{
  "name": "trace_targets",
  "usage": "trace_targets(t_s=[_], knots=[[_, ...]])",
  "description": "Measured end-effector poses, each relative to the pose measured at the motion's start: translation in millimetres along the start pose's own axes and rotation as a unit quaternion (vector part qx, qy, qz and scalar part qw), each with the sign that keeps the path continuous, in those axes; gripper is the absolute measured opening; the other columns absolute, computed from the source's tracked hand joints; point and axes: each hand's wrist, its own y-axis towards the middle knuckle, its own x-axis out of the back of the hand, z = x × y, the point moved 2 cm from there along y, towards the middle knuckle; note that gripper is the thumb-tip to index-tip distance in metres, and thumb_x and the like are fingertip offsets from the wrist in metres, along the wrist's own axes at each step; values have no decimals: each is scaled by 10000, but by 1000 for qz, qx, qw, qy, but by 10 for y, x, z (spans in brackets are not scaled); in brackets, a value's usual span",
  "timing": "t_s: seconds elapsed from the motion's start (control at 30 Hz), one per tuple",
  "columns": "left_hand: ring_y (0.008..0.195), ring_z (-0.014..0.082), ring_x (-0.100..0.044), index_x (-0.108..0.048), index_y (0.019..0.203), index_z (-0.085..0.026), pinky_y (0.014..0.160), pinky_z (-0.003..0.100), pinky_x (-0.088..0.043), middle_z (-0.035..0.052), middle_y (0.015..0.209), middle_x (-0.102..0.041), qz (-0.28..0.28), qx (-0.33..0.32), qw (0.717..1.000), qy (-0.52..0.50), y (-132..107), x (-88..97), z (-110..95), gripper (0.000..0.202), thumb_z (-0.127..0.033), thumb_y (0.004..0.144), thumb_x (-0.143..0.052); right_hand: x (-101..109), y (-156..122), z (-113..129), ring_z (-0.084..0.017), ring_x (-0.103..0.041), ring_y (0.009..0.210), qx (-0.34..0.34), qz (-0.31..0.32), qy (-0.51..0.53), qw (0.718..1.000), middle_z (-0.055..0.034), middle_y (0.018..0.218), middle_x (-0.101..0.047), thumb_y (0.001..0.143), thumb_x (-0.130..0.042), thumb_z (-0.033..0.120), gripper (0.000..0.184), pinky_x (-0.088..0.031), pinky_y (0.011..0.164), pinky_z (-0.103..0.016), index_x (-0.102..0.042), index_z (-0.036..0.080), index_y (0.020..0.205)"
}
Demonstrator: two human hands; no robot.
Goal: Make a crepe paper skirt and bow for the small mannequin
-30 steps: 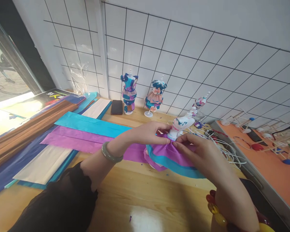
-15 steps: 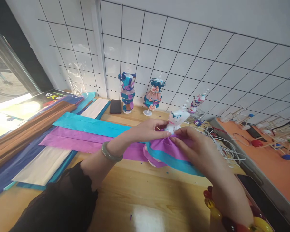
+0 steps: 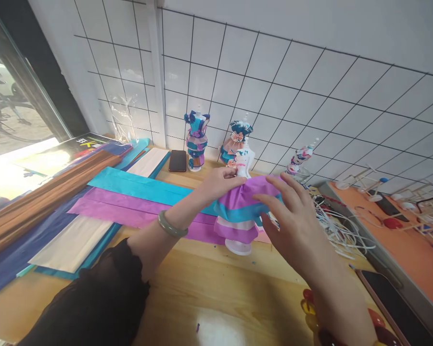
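A small white dress-form mannequin (image 3: 243,164) stands upright on its round base before me. Gathered purple and blue crepe paper (image 3: 234,200) wraps its waist, above a lower white and purple tier (image 3: 238,234). My left hand (image 3: 220,185) pinches the gathered paper at the waist, thumb on the front. To the right, my right hand (image 3: 292,216) has its fingers spread beside the loose end of the paper, seemingly not gripping it; whether a fingertip touches it I cannot tell. Flat blue strips (image 3: 140,185) and purple strips (image 3: 130,206) lie left of the mannequin.
Behind stand a blue-purple dressed mannequin (image 3: 197,144), a bow-trimmed one (image 3: 240,132) and another (image 3: 302,156) at right. A phone (image 3: 178,160) lies near the wall, another phone (image 3: 393,302) at front right. White cables (image 3: 335,230) tangle beside an orange surface (image 3: 414,259). Brown paper (image 3: 57,187) lies left.
My right hand has let go of the paper at the waist and spread its fingers. The mannequin has tipped upright and moved left, its base now showing. My left hand keeps its pinch.
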Motion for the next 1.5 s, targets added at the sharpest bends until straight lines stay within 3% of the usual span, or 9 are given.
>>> trace_targets(t_s=[0.2,0.33,0.5,0.63,0.77,1.1,1.3,1.5], knots=[[859,163,-593,-658,895,-144,744,265,-456,35,907,-657,-41,15,999,13,6,50,31,331,-416,718,-591,-74,-4,-14,-354,-264,1299,11,-6,-27,1000,-114,1365,-382,753,-448,23,443,-329,943,-612,-521,236,1135],[838,162,-589,-664,898,-151,727,261,-454,34,888,-656,-37,13,999,12,-9,35,19,330,-415,715,-589,-58,13,1,-355,-313,1267,19,-38,-27,999,-132,1323,-426,768,-497,60,367,-350,937,-586,-559,208,1099],[821,171,-588,-668,871,-138,757,280,-457,31,826,-649,-59,8,998,26,-23,15,-8,314,-384,682,-618,7,57,85,-332,-385,1202,54,-55,-11,997,-126,1183,-537,803,-546,114,165,-371,924,-528,-642,190,915],[843,176,-593,-660,894,-136,756,286,-460,42,864,-654,-73,21,997,1,-3,37,1,328,-393,695,-608,49,87,185,-257,-504,980,52,-72,20,996,-108,979,-597,811,-570,138,110,-437,799,-422,-666,178,848],[862,174,-598,-658,926,-141,770,281,-459,43,902,-662,-96,22,995,-26,-3,46,-21,328,-361,685,-625,20,101,283,-198,-497,779,58,-44,37,997,-90,842,-601,833,-547,149,129,-425,673,-348,-676,157,838],[953,194,-583,-644,934,-116,856,311,-439,67,946,-663,-55,-19,998,-36,-15,10,-101,299,-290,691,-633,-21,61,336,-169,-529,739,36,69,153,985,-57,807,-592,881,-498,240,154,-413,645,-301,-635,171,894],[898,186,-588,-646,904,-129,802,301,-456,48,892,-657,-60,-11,998,-29,-26,16,-98,293,-339,701,-618,5,79,320,-226,-491,824,14,27,69,997,-88,879,-557,799,-611,311,195,-415,675,-346,-593,161,921],[859,166,-580,-649,883,-123,745,271,-452,46,901,-649,-57,3,998,-11,-16,13,-91,299,-355,698,-618,-13,87,293,-230,-466,838,21,-38,10,999,-107,907,-566,835,-534,165,150,-407,700,-356,-610,150,964]])
